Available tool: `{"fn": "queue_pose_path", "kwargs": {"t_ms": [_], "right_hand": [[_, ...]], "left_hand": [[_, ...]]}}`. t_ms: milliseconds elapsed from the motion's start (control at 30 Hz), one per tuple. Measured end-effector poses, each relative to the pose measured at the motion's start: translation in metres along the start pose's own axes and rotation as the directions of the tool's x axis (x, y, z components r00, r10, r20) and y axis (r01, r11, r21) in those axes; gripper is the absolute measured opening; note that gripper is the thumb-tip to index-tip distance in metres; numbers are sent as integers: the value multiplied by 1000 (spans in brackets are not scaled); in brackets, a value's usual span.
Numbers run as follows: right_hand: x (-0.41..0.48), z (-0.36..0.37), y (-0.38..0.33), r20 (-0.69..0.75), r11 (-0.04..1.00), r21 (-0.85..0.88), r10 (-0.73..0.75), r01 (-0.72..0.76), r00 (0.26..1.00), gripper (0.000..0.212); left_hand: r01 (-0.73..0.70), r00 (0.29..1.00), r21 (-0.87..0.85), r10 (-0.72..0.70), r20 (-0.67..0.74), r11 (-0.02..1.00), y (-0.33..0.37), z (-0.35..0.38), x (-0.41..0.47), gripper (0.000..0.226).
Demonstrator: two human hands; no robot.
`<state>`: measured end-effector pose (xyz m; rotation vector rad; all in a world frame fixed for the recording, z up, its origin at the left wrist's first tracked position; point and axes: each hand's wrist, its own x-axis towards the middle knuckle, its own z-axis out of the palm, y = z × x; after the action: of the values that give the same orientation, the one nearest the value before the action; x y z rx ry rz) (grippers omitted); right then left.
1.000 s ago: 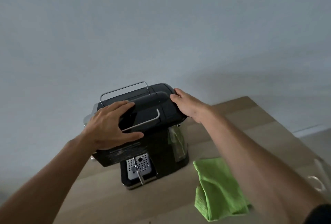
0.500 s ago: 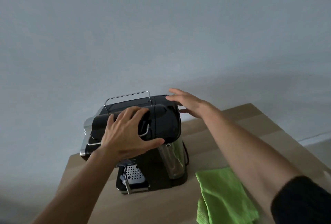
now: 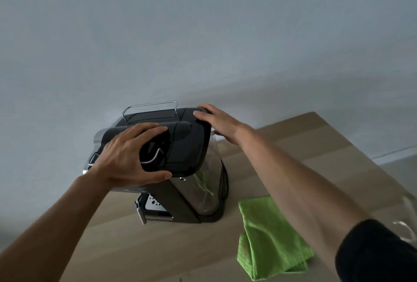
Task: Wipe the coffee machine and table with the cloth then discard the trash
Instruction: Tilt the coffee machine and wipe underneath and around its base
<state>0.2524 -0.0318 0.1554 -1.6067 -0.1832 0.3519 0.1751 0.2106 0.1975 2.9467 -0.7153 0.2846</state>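
Coffee machine (image 3: 187,146), black with bright metal sides, stands on the wooden table (image 3: 158,248) close to the wall (image 3: 203,33), and both hands are on its top. The left hand (image 3: 128,157) grips the front of the machine's head: its fingers curve over the black top while the thumb runs along the lower front edge. The right hand (image 3: 222,123) lies on the rear right corner of the top with its fingers fairly straight and flat on the lid, holding nothing; its thumb drops down the machine's side and is partly hidden. A black sleeve (image 3: 379,254) covers the right arm near the lower right corner.

Behind the left fingers a thin wire rail (image 3: 150,105) rises along the back of the top. Under the left hand the perforated drip tray (image 3: 153,205) shows at the base, with a short metal wand (image 3: 142,216) hanging just in front of it. A clear water tank (image 3: 207,187) sits against the machine's right side, reflecting some green.

The green cloth (image 3: 270,241) lies loosely folded on the table, right of the machine's base and apart from it, partly under the right forearm and touched by neither hand. At the right edge a clear object (image 3: 406,225) is cut off by the frame; what it is cannot be told.
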Motion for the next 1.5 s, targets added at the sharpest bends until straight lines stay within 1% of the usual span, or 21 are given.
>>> {"fn": "queue_pose_path", "kwargs": {"t_ms": [67, 100, 200, 267, 300, 367, 500, 567, 633, 700, 767, 800, 867, 900, 967, 1067, 1133, 1233, 1300, 1400, 1500], "right_hand": [[-15, -5, 3, 3, 999, 40, 12, -13, 1000, 35], [-23, -9, 10, -39, 999, 29, 17, -16, 999, 39], [-56, -17, 50, -256, 976, -198, 41, -94, 966, 55], [-84, -19, 86, -339, 886, -408, 75, -218, 938, 61], [-98, -17, 104, -362, 838, -463, 119, -290, 924, 65], [-122, -8, 136, -395, 757, -505, 225, -415, 891, 72], [-146, 16, 188, -381, 541, -645, 384, -540, 841, 90], [-151, 24, 216, -389, 460, -713, 368, -529, 845, 86], [-160, 32, 234, -432, 438, -760, 210, -479, 877, 59], [-164, 36, 244, -455, 499, -753, 76, -429, 887, 44], [-160, 37, 247, -484, 672, -663, -48, -330, 874, 43], [-158, 38, 241, -528, 783, -571, -118, -249, 841, 46], [-148, 34, 212, -554, 959, -276, -99, -71, 826, 45], [-142, 32, 190, -553, 989, -146, -85, 3, 829, 38], [-125, 27, 148, -538, 987, 75, -78, 140, 839, 21], [-84, 23, 101, -459, 918, 324, -57, 227, 887, 23], [-53, 25, 81, -440, 917, 326, -68, 230, 895, 32], [-12, 31, 68, -384, 949, 189, -163, 251, 909, 41], [7, 29, 66, -339, 963, 135, -175, 232, 924, 38], [24, 18, 62, -285, 973, 196, -60, 119, 957, 34], [37, 7, 47, -225, 981, 67, -161, 180, 961, 30]], "left_hand": [[16, 1000, -3, -15, 27, 1000, 0, -3, 4, 97], [33, 999, -10, -33, 36, 999, 3, -5, 7, 95], [91, 995, -48, -89, 32, 995, 14, -7, 23, 92], [101, 994, -50, -99, 51, 994, 21, -4, 35, 92], [98, 993, -49, -95, 65, 994, 23, -2, 42, 92], [92, 992, -41, -88, 89, 995, 26, 0, 55, 92], [107, 985, 27, -109, 132, 994, 26, 6, 68, 95], [115, 985, -6, -114, 132, 993, 26, 10, 67, 93], [122, 985, -83, -110, 131, 989, 25, 11, 64, 91], [115, 986, -144, -96, 133, 983, 24, 11, 60, 87], [114, 984, -152, -91, 152, 982, 25, 11, 59, 86], [117, 982, -150, -93, 162, 982, 25, 11, 59, 86], [134, 980, -167, -106, 170, 977, 26, 11, 59, 86], [148, 978, -179, -117, 173, 973, 27, 10, 59, 86], [179, 972, -191, -143, 187, 965, 29, 10, 58, 87], [196, 967, -181, -159, 201, 964, 33, 8, 57, 87], [202, 964, -170, -166, 208, 965, 35, 7, 58, 86], [197, 960, -125, -165, 225, 973, 35, 8, 59, 85], [189, 959, -101, -162, 232, 977, 34, 9, 61, 85], [192, 957, -101, -164, 238, 976, 31, 10, 63, 82], [190, 956, -105, -159, 247, 976, 29, 10, 62, 81]]}}
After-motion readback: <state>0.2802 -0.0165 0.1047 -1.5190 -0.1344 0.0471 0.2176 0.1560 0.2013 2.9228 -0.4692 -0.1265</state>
